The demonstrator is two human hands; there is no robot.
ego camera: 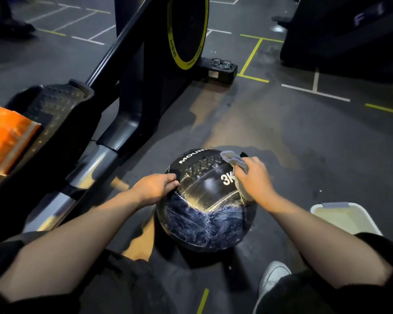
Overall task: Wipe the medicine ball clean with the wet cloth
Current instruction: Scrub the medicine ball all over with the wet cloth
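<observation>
A black medicine ball [204,207] with white lettering and stitched seams rests on the dark gym floor in front of me. Its near panels look wet and streaked. My left hand [156,188] grips the ball's upper left side, fingers curled on a black strap or edge. My right hand [255,177] presses a grey wet cloth [233,159] against the ball's upper right side, over the "3K" marking. Part of the cloth hangs under my palm.
A black exercise machine [132,91] with a yellow-rimmed wheel [186,30] stands to the left and behind. Glasses [221,63] lie on its base. A white basin [345,217] sits to the right. An orange packet [5,139] rests at far left. My white shoe [273,276] is near the ball.
</observation>
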